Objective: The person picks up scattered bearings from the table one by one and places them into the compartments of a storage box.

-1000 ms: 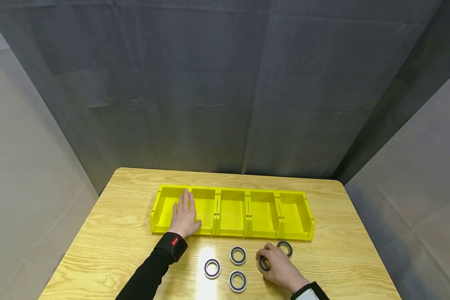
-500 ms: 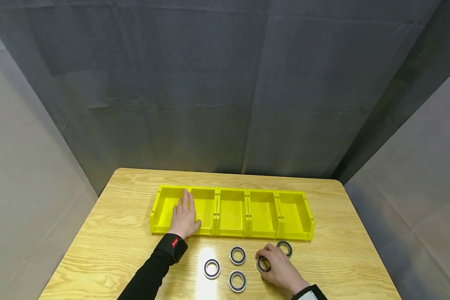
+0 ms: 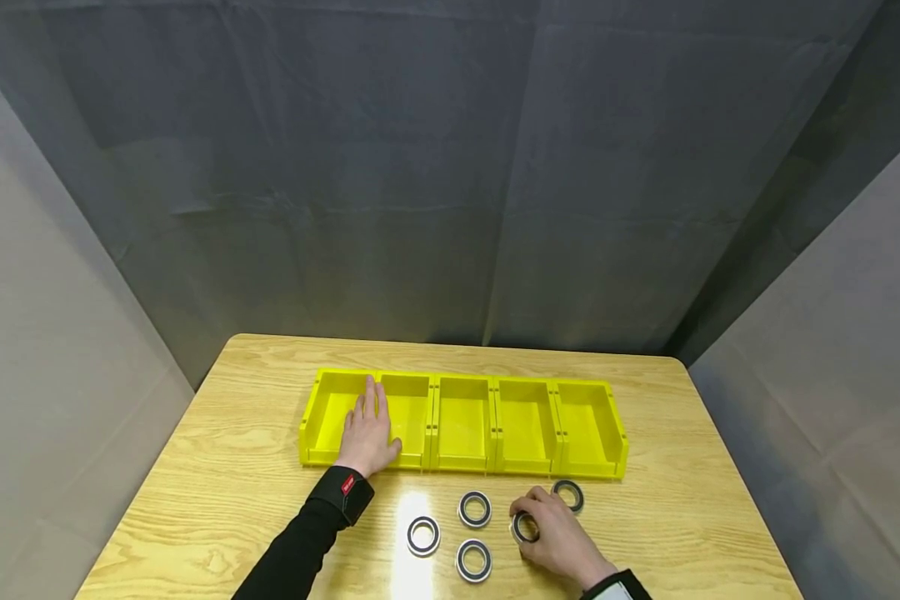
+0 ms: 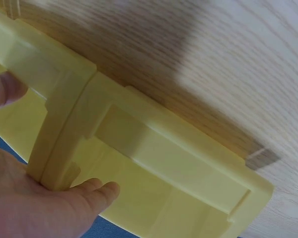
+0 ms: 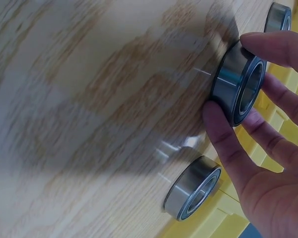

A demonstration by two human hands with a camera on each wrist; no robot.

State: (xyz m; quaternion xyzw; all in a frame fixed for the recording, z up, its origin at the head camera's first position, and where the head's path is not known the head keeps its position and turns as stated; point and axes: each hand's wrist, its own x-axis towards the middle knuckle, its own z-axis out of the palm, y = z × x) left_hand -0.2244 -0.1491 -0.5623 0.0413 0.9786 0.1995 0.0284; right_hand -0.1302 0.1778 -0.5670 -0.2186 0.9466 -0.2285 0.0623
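A row of yellow bins (image 3: 465,465), joined side by side, stands on the wooden table. My left hand (image 3: 367,437) lies with fingers stretched over the wall between the two leftmost bins; the left wrist view shows that divider (image 4: 64,124) against the palm. Lower right, my right hand (image 3: 562,537) pinches a ball bearing (image 5: 233,82) by its rim between thumb and fingers. This bearing, steel with a dark seal, lies flat at the table surface. Just beyond the hand is another bearing (image 3: 578,497). Left of it lie three more: a bearing (image 3: 475,522), a nearer bearing (image 3: 473,575) and a leftmost bearing (image 3: 423,551).
The wooden table (image 3: 217,483) has rounded back corners. A dark grey cloth (image 3: 390,208) hangs behind it, with lighter cloth panels on the left (image 3: 52,292) and right (image 3: 832,375).
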